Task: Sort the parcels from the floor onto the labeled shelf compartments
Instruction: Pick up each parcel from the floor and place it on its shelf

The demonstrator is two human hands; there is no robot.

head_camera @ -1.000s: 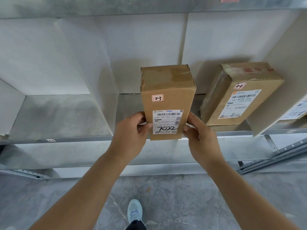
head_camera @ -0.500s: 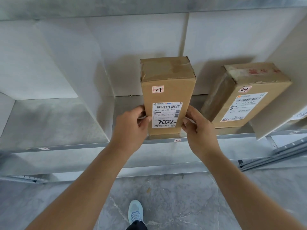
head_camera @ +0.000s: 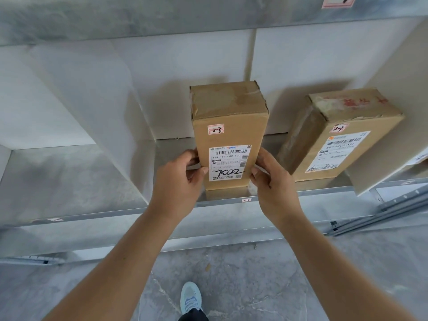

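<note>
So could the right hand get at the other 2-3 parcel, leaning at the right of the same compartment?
Probably yes. The right hand grips the upright parcel, so it must let go first. Bare shelf separates it from the leaning parcel, whose front is unobstructed.

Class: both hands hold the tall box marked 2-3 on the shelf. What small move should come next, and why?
Probably let go. The tall box stands upright in the compartment whose edge tag reads 2-3, beside another box. The left hand and right hand grip its lower sides.
</note>
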